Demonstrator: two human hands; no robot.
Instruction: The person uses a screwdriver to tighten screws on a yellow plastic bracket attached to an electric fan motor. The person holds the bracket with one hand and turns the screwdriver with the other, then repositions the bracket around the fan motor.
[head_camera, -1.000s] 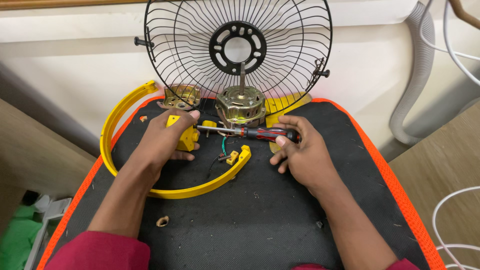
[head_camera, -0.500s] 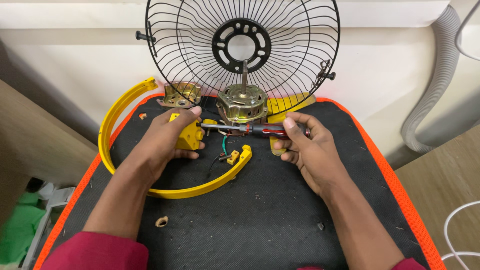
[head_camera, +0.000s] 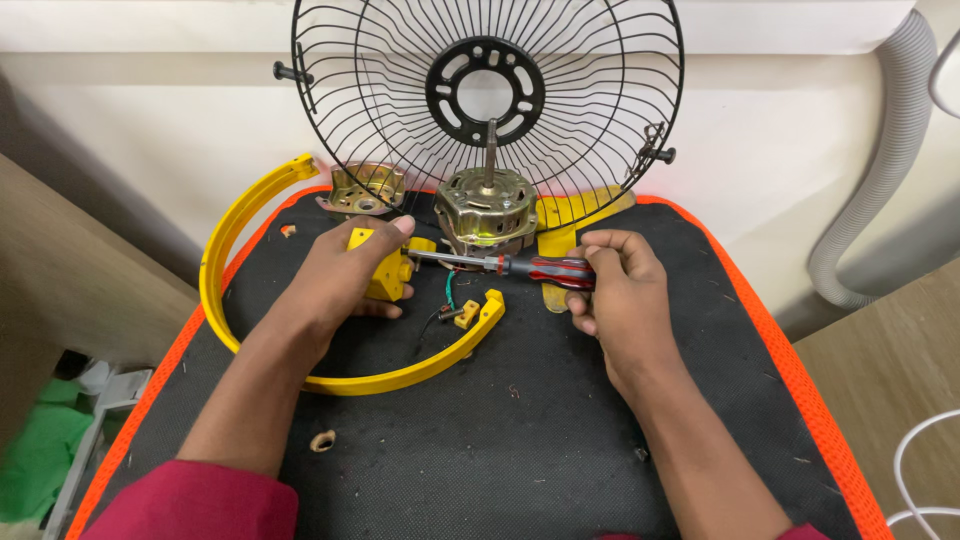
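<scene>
your left hand (head_camera: 335, 280) has its grip closed on a small yellow housing (head_camera: 372, 268) on the black worktop mat (head_camera: 520, 440), inside the yellow ring (head_camera: 240, 235). the fan motor (head_camera: 488, 208) stands just right of it, before the wire guard (head_camera: 488, 95). your right hand (head_camera: 615, 285) grips the red-handled screwdriver (head_camera: 520, 266), tip at the housing.

My one head-worn camera looks steeply down, close over the black mat (head_camera: 520, 440), facing its far edge by the wall (head_camera: 150, 130).
</scene>
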